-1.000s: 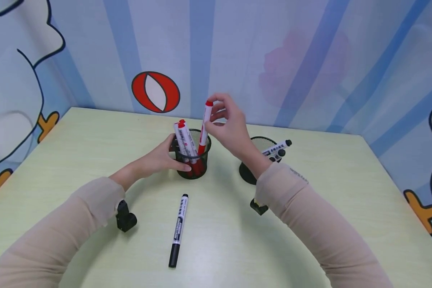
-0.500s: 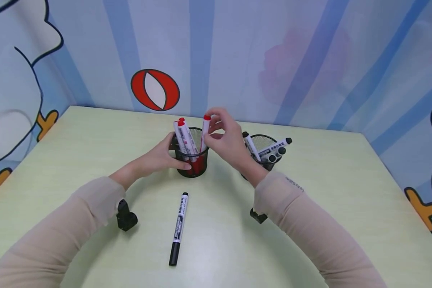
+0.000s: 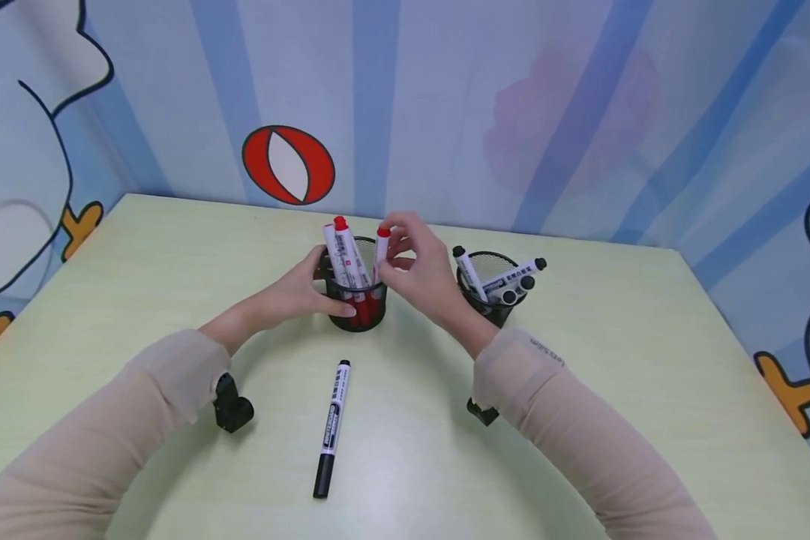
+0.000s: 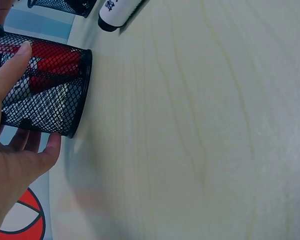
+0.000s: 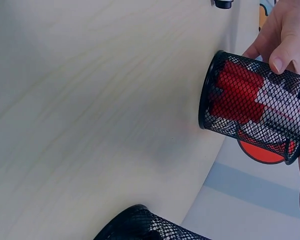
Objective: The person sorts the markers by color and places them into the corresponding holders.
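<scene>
In the head view my left hand grips a black mesh pen cup from its left side, thumb across the front. Several white markers with red caps lean in that cup. At its right rim my right hand pinches another red marker, whose lower part is inside the cup. Through the mesh in the left wrist view, red caps show low in the cup. The left thumb lies over the mesh there, with fingers under the cup's far side.
A second mesh pen cup with several black-capped markers stands to the right, partly behind the right forearm. One black marker lies on the table in front. A patterned curtain hangs behind.
My right hand has come down, lowering the red marker deeper into the left cup. The right forearm uncovers more of the second cup. The left hand keeps its hold.
</scene>
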`<act>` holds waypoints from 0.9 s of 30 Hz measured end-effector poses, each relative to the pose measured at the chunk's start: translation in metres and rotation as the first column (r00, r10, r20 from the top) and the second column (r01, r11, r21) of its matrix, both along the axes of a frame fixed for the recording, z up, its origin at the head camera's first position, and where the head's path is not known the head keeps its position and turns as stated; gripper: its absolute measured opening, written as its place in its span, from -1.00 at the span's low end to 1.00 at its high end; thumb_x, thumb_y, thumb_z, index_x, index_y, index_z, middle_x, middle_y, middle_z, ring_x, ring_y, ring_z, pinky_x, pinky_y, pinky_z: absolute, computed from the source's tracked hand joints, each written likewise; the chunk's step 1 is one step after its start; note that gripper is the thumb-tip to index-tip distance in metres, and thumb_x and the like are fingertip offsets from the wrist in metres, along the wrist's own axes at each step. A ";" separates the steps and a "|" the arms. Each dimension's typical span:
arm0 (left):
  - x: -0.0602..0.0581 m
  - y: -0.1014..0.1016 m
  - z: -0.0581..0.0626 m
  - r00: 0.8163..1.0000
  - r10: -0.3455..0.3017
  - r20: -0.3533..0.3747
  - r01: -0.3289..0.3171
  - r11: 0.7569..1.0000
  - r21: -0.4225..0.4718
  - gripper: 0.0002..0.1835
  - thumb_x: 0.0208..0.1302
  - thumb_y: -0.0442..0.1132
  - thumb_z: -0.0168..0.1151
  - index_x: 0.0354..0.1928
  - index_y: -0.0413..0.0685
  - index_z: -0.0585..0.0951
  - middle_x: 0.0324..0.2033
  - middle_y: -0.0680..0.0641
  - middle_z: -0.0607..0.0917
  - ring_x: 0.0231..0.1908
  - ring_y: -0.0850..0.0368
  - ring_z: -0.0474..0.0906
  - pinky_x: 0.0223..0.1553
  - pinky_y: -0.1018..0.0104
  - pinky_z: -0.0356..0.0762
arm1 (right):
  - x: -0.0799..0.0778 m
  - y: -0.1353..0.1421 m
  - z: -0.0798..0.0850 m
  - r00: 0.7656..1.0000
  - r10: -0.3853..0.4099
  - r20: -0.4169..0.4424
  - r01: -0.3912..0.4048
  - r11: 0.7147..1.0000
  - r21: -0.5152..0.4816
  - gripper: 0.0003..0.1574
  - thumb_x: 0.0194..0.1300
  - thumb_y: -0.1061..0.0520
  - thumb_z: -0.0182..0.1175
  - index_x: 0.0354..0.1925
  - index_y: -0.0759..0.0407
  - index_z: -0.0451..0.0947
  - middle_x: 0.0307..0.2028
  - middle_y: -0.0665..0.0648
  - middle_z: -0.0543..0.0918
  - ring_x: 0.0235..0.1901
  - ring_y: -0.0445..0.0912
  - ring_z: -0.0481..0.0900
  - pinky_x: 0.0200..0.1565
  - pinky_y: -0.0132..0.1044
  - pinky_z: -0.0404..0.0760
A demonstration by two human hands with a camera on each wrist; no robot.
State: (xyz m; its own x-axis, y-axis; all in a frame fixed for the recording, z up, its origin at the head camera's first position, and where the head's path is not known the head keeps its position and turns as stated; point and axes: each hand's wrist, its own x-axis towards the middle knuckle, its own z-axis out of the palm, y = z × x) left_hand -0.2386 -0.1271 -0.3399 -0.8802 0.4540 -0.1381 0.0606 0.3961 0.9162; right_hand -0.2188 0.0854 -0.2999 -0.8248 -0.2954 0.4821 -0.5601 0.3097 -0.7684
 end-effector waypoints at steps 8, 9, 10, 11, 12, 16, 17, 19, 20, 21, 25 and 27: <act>0.001 0.000 0.000 1.000 0.002 0.015 -0.002 1.000 -0.006 0.05 0.03 -0.17 0.42 0.41 -0.01 -0.11 0.32 -0.14 0.15 0.32 -0.11 0.00 0.23 -0.15 0.17 | 0.001 0.001 -0.003 1.000 0.015 -0.007 -0.015 1.000 0.022 -0.50 0.05 0.48 0.18 -0.04 0.21 0.35 -0.31 0.12 0.50 -0.29 -0.10 0.53 -0.18 -0.37 0.61; 0.001 0.000 0.000 1.000 0.003 0.017 -0.003 1.000 -0.006 0.05 0.03 -0.17 0.42 0.41 0.00 -0.11 0.32 -0.14 0.15 0.32 -0.10 0.00 0.23 -0.15 0.17 | 0.001 0.001 -0.003 1.000 0.015 -0.011 -0.015 1.000 0.028 -0.50 0.05 0.48 0.18 -0.04 0.21 0.35 -0.31 0.12 0.50 -0.29 -0.11 0.53 -0.17 -0.37 0.61; 0.000 0.000 0.000 1.000 0.003 0.018 -0.003 1.000 -0.005 0.05 0.03 -0.17 0.42 0.41 0.00 -0.11 0.32 -0.14 0.15 0.32 -0.10 0.00 0.23 -0.15 0.17 | 0.001 0.001 -0.003 1.000 0.016 -0.015 -0.016 0.999 0.034 -0.51 0.06 0.47 0.19 -0.04 0.20 0.35 -0.31 0.11 0.50 -0.29 -0.11 0.53 -0.17 -0.37 0.60; 0.000 0.000 0.000 1.000 0.004 0.018 -0.004 1.000 -0.006 0.05 0.03 -0.17 0.42 0.41 0.00 -0.11 0.32 -0.14 0.15 0.32 -0.10 0.00 0.22 -0.15 0.17 | 0.001 0.001 -0.003 1.000 0.016 -0.019 -0.016 0.999 0.039 -0.51 0.06 0.47 0.19 -0.04 0.20 0.35 -0.31 0.11 0.50 -0.29 -0.11 0.53 -0.16 -0.38 0.60; 0.000 0.000 0.000 1.000 0.005 0.017 -0.005 1.000 -0.006 0.05 0.03 -0.17 0.42 0.41 0.00 -0.11 0.32 -0.13 0.15 0.32 -0.10 -0.01 0.23 -0.15 0.17 | 0.001 0.001 -0.003 1.000 0.017 -0.021 -0.016 0.999 0.042 -0.51 0.06 0.47 0.19 -0.04 0.20 0.36 -0.30 0.11 0.50 -0.28 -0.11 0.52 -0.16 -0.38 0.60; 0.000 0.000 0.001 1.000 0.005 0.016 -0.005 1.000 -0.006 0.05 0.03 -0.16 0.42 0.41 0.00 -0.11 0.33 -0.13 0.14 0.32 -0.10 -0.01 0.23 -0.16 0.16 | 0.001 0.002 -0.002 1.000 0.022 -0.016 -0.021 0.999 0.048 -0.53 0.07 0.47 0.19 -0.04 0.21 0.37 -0.27 0.12 0.50 -0.27 -0.10 0.51 -0.14 -0.38 0.59; 0.000 0.000 0.001 1.000 0.005 0.015 -0.005 1.000 -0.004 0.05 0.03 -0.16 0.42 0.41 0.00 -0.11 0.33 -0.13 0.14 0.32 -0.10 -0.01 0.23 -0.16 0.16 | 0.001 0.002 -0.002 1.000 0.022 -0.014 -0.021 0.999 0.046 -0.53 0.07 0.47 0.19 -0.04 0.22 0.37 -0.26 0.12 0.50 -0.26 -0.10 0.51 -0.14 -0.38 0.59; 0.000 0.000 0.001 1.000 0.004 0.013 -0.004 1.000 -0.001 0.05 0.03 -0.16 0.42 0.41 0.00 -0.11 0.33 -0.14 0.14 0.32 -0.10 -0.01 0.23 -0.16 0.16 | 0.001 0.002 -0.002 1.000 0.022 -0.010 -0.022 0.999 0.043 -0.53 0.07 0.47 0.20 -0.04 0.22 0.38 -0.24 0.12 0.49 -0.25 -0.10 0.51 -0.13 -0.38 0.59; -0.001 0.000 0.001 1.000 0.004 0.012 -0.004 1.000 0.000 0.05 0.03 -0.16 0.42 0.41 0.00 -0.11 0.33 -0.14 0.14 0.32 -0.10 -0.01 0.23 -0.16 0.16 | 0.001 0.002 -0.002 1.000 0.022 -0.010 -0.021 0.999 0.043 -0.53 0.07 0.46 0.20 -0.04 0.22 0.38 -0.24 0.12 0.49 -0.25 -0.10 0.51 -0.13 -0.38 0.59; -0.001 0.000 0.001 1.000 0.005 0.011 -0.005 1.000 0.000 0.05 0.03 -0.16 0.42 0.41 0.00 -0.11 0.33 -0.14 0.14 0.32 -0.11 -0.01 0.23 -0.16 0.15 | 0.002 0.002 -0.001 1.000 0.022 -0.011 -0.021 0.999 0.044 -0.53 0.07 0.46 0.21 -0.04 0.22 0.38 -0.23 0.13 0.49 -0.25 -0.10 0.51 -0.14 -0.37 0.59; 0.000 0.001 0.001 1.000 0.006 0.015 -0.006 1.000 -0.003 0.06 0.03 -0.17 0.42 0.42 0.00 -0.13 0.34 -0.13 0.13 0.32 -0.11 0.00 0.23 -0.16 0.14 | 0.002 0.002 -0.001 1.000 0.015 -0.007 -0.015 0.998 0.055 -0.52 0.08 0.44 0.23 -0.02 0.22 0.39 -0.23 0.14 0.48 -0.24 -0.09 0.52 -0.14 -0.35 0.60; 0.000 0.001 0.002 1.000 0.004 0.013 -0.004 1.000 -0.001 0.06 0.04 -0.16 0.41 0.42 0.00 -0.13 0.33 -0.13 0.14 0.32 -0.10 0.00 0.23 -0.16 0.15 | 0.003 0.002 -0.001 1.000 0.001 -0.004 -0.001 0.998 0.061 -0.51 0.08 0.42 0.24 -0.01 0.22 0.39 -0.22 0.14 0.48 -0.24 -0.08 0.52 -0.14 -0.34 0.60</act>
